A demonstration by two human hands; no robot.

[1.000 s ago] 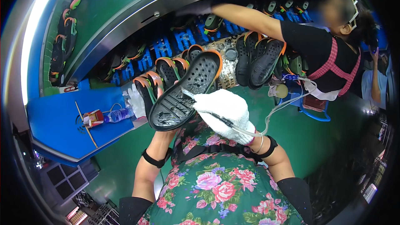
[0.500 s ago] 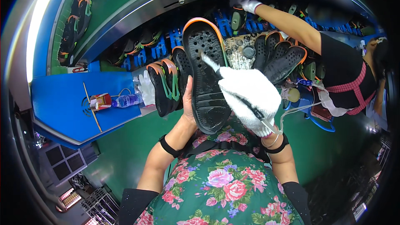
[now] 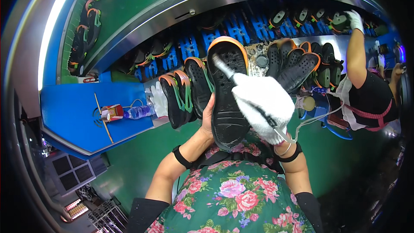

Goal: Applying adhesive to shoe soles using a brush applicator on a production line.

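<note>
My bare left hand (image 3: 208, 114) grips a black shoe sole (image 3: 228, 101) by its left side, fingers partly hidden behind it. The sole stands toe end up, with holes in its upper half, grooves lower down and an orange rim. In my right hand (image 3: 264, 105), covered by a white knit glove, is a brush (image 3: 225, 67) with pale bristles. Those bristles lie on the holed part, near the left edge. A thin pale tube (image 3: 310, 121) runs off to the right from near my gloved hand.
Black shoe soles (image 3: 177, 99) stand left of mine, more soles (image 3: 297, 69) to the right beside a round dark lid (image 3: 261, 61). Blue racks (image 3: 261, 28) line the back. A bottle (image 3: 139, 112) lies on the blue table (image 3: 71, 116). A co-worker's gloved hand (image 3: 355, 20) touches a shoe at far right.
The brush has moved up the sole toward its toe end and left edge. The view has shifted slightly. The co-worker's hand has moved right along the rack.
</note>
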